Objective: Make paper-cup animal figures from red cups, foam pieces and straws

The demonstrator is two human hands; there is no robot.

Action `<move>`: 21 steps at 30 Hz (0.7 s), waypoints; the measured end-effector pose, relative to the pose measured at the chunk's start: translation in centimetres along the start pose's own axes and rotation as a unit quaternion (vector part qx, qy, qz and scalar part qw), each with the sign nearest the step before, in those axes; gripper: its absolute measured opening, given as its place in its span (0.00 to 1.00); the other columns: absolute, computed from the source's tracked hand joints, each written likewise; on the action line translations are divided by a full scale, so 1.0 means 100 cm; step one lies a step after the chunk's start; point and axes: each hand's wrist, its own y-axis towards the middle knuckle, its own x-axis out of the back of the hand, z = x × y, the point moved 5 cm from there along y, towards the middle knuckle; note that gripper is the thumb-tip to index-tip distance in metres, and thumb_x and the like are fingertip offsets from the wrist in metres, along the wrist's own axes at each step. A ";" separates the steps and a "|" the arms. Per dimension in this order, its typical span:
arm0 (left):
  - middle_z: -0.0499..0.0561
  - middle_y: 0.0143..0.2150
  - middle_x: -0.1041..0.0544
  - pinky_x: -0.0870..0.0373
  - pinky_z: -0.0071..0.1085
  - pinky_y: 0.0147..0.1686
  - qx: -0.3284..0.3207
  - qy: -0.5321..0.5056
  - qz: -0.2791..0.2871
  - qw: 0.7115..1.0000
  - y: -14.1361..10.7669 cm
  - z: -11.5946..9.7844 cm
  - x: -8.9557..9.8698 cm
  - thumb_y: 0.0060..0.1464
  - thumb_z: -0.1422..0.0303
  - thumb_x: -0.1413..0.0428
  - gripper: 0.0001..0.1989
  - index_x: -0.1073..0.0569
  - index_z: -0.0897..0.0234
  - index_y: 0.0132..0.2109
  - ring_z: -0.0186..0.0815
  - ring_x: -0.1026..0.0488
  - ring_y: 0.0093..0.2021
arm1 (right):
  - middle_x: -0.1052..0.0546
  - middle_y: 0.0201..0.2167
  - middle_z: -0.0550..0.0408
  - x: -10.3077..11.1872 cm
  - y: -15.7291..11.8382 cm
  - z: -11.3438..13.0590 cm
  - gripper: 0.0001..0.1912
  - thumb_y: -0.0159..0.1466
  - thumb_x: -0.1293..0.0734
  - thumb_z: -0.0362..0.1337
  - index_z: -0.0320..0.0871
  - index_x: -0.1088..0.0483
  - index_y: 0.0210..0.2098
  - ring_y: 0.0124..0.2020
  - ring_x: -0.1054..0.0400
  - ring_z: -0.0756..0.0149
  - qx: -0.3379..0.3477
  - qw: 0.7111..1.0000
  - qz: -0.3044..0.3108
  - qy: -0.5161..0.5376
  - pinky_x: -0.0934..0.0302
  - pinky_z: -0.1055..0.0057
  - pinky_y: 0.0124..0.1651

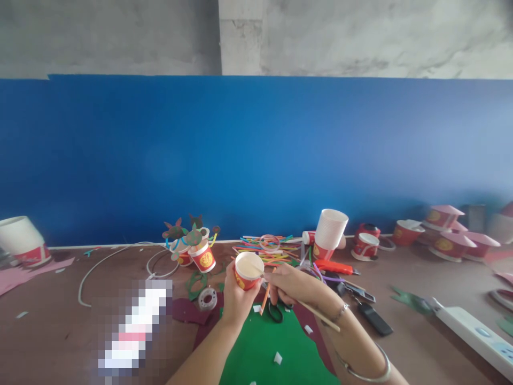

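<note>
My left hand [239, 297] is wrapped around a red and white paper cup [245, 279], its open top tilted toward me. At the cup's rim, my right hand [286, 283] is closed on a thin tan stick [320, 315]. One end of the stick reaches to the cup's mouth; the other sticks out below my wrist. An orange strip [264, 300] shows just under my right fingers; whether they touch it I cannot tell. Black-handled scissors [276, 312] lie below my right hand, partly hidden. Green sheet material [268, 347] with white scraps spreads beneath both hands.
Cups with animal-like cutouts [203, 256] and a tape roll [207, 299] are at left. Colourful thin sticks [272, 246] lie behind. Rightward are stacked paper cups [331, 230], an orange cutter [334, 266], a black fob [374, 319] and a power strip [476, 331]. A blue wall [256, 155] stands behind.
</note>
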 end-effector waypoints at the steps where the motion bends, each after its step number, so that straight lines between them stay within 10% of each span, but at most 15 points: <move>1: 0.58 0.43 0.26 0.29 0.37 0.42 -0.004 0.002 -0.001 1.000 0.000 0.000 0.000 0.42 0.66 0.39 0.27 0.39 0.65 0.50 0.42 0.26 0.42 | 0.46 0.03 0.62 0.000 0.001 -0.001 0.29 0.64 0.46 0.45 0.42 0.33 0.11 0.08 0.55 0.75 -0.006 1.000 0.004 -0.005 0.54 0.76 0.14; 21: 0.59 0.43 0.27 0.29 0.40 0.43 -0.045 0.089 -0.028 0.995 -0.002 -0.001 0.004 0.44 0.67 0.40 0.26 0.38 0.66 0.50 0.44 0.26 0.44 | 0.44 0.03 0.61 -0.011 0.010 -0.002 0.24 0.61 0.46 0.34 0.41 0.38 0.09 0.07 0.52 0.76 -0.039 0.999 0.000 -0.011 0.54 0.77 0.15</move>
